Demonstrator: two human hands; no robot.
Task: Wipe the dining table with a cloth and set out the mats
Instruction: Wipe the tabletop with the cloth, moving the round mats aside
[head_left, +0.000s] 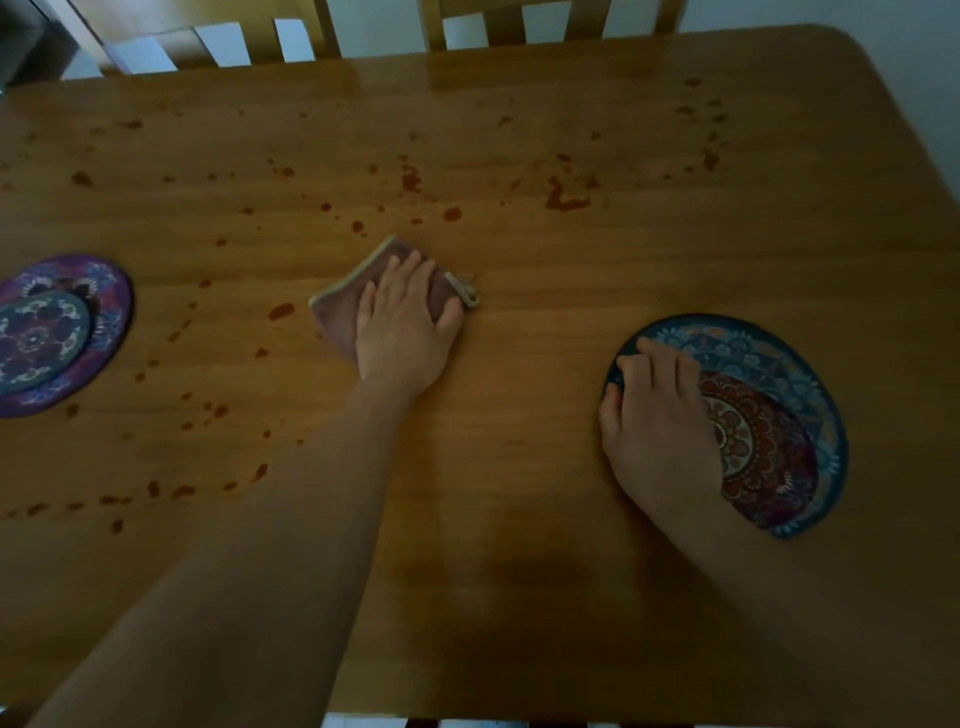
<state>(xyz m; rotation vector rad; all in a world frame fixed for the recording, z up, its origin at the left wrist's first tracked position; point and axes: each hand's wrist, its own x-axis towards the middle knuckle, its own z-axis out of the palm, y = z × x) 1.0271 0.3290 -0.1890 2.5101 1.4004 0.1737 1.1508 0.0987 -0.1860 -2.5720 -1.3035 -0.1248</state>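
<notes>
My left hand (402, 327) presses flat on a folded pink cloth (337, 312) at the middle of the wooden table (519, 571). Red-brown spots (563, 200) are scattered over the far and left parts of the tabletop. My right hand (657, 426) rests on the left edge of a round blue patterned mat (779, 358), which has a smaller red mat (763, 457) lying on it; its fingers curl at the blue mat's rim. At the left edge lies a purple round mat (111, 291) with a smaller teal mat (41, 338) on top.
Two wooden chair backs (311, 31) stand against the far side of the table. The table's right corner is rounded. A pale floor shows beyond the far edge.
</notes>
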